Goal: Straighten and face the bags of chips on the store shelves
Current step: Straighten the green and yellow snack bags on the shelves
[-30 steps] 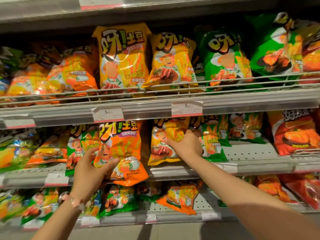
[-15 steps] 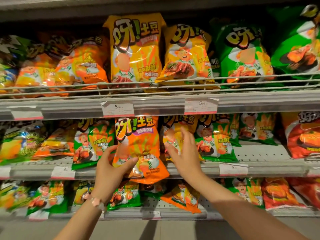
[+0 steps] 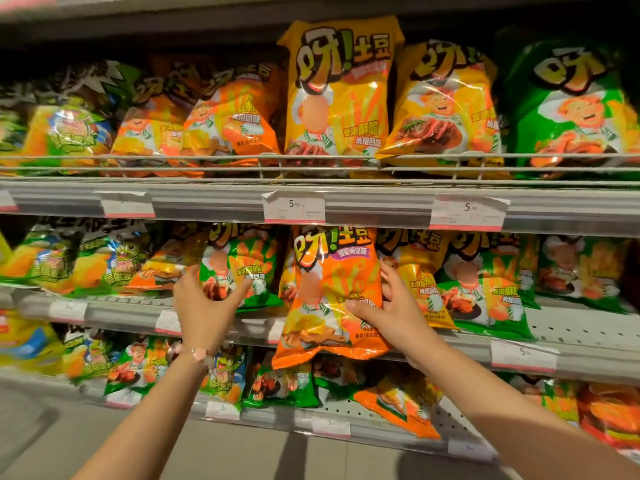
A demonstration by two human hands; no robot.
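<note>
Here the right hand (image 3: 391,306) grips the orange bag (image 3: 332,292) by its edge, while the left hand (image 3: 204,303), fingers spread, partly covers a blurred green bag (image 3: 249,268).

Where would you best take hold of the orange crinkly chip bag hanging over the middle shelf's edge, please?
Probably by its two side edges at mid-height, coming from the front. The orange crinkly chip bag stands upright with its puffy face forward, and the right hand already grips its right edge.

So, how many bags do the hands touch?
2. The left hand rests on the green bag on the middle shelf; the right hand grips the orange bag beside it. More may be hidden.
</note>
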